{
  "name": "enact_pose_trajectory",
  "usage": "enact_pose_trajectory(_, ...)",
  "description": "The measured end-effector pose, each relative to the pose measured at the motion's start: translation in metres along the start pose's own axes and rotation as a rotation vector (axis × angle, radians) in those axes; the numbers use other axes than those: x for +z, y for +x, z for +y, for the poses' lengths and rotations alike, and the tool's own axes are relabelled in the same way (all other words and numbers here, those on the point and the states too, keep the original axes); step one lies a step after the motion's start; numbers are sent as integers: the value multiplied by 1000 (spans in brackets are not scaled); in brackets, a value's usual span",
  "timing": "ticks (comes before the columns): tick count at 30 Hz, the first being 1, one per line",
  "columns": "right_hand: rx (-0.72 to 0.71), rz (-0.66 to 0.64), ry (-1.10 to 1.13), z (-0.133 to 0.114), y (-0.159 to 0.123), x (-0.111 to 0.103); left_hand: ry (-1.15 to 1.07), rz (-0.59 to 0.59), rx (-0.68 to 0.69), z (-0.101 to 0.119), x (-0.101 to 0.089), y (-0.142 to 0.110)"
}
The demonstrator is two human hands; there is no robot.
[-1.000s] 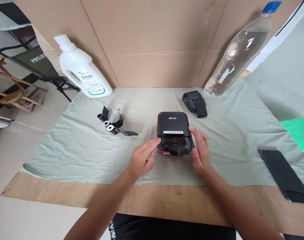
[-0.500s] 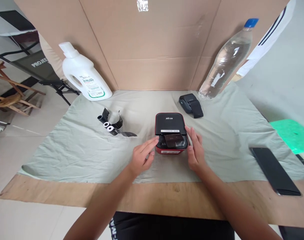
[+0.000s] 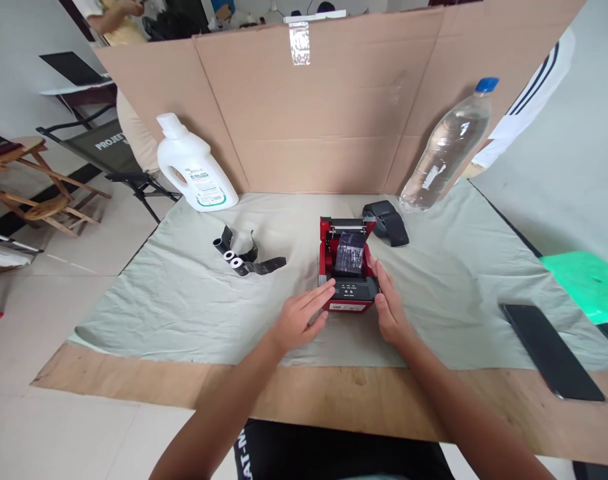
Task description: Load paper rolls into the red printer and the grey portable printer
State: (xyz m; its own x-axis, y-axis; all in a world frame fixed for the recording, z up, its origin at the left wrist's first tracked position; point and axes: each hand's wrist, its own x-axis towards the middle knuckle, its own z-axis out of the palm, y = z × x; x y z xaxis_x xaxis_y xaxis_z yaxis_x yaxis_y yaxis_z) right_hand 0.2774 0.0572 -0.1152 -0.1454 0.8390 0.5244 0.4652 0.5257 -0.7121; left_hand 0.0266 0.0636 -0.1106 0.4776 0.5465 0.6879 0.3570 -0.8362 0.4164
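A small red and black thermal printer (image 3: 355,289) sits on the cloth in front of me with its lid (image 3: 347,227) raised. Inside lies a strip of black paper (image 3: 351,253) that reaches up toward the lid. My left hand (image 3: 304,317) touches the printer's front left corner, fingers stretched out. Along the right side rests my right hand (image 3: 391,310), its fingers extended against the case and the thumb near the front corner. To the left lie several small paper rolls (image 3: 237,265) with loose black strips.
Behind the printer is a black handheld device (image 3: 387,223). A white detergent bottle (image 3: 197,167) and a water bottle (image 3: 449,147) lean against the cardboard screen (image 3: 314,113). At right are a phone (image 3: 551,350) and a green sheet (image 3: 587,283). A person (image 3: 117,20) is beyond the screen.
The printer's lid, closed before, has swung up and away from me, showing the inside and the black strip. Both hands stay at its sides. The view has tilted up.
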Motion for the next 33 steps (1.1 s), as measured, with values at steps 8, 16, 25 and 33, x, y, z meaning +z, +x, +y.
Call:
enact_pose_trajectory(8, 100, -1, 75, -9, 13, -8, 14, 9, -2, -1, 0, 0)
enact_pose_trajectory(16, 108, -124, 392, -32, 45, -26, 62, 59, -111, -4, 2, -8)
enact_pose_trajectory(25, 158, -58, 101, -30, 76, -37, 25, 7, -43, 2, 6, 0)
enact_pose_trajectory(33, 23, -589, -658, -32, 128, -10, 50, 27, 54, 5, 5, 2)
